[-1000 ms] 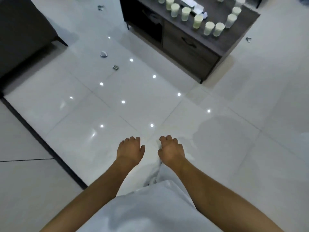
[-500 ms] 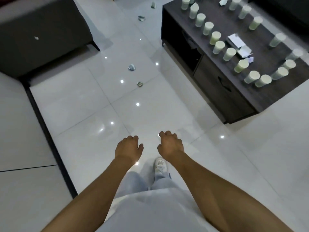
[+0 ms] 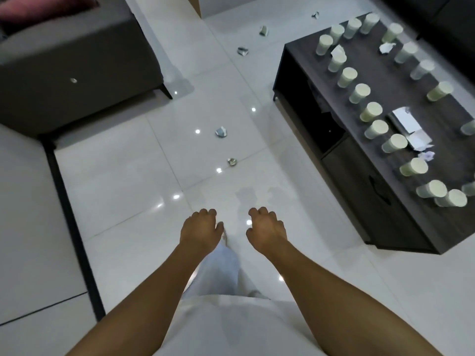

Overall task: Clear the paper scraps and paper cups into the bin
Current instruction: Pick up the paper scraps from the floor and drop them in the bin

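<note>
left hand [image 3: 200, 231]: I see it held out low over the floor, fingers curled loosely, holding nothing.
right hand [image 3: 266, 232]: same pose, loose curl, nothing in it, just beside the left.
paper cups [image 3: 370, 111]: upside down in rows on the dark coffee table [image 3: 359, 176], to my right.
table paper [image 3: 408, 127]: flat sheets and a crumpled bit between the cup rows.
paper scraps [image 3: 221, 131]: crumpled bits on the white tile floor [image 3: 115, 188] ahead of my hands, more further back near the table's far end.
sofa [image 3: 64, 73]: grey, upper left.
bin: can't spot it from here.
</note>
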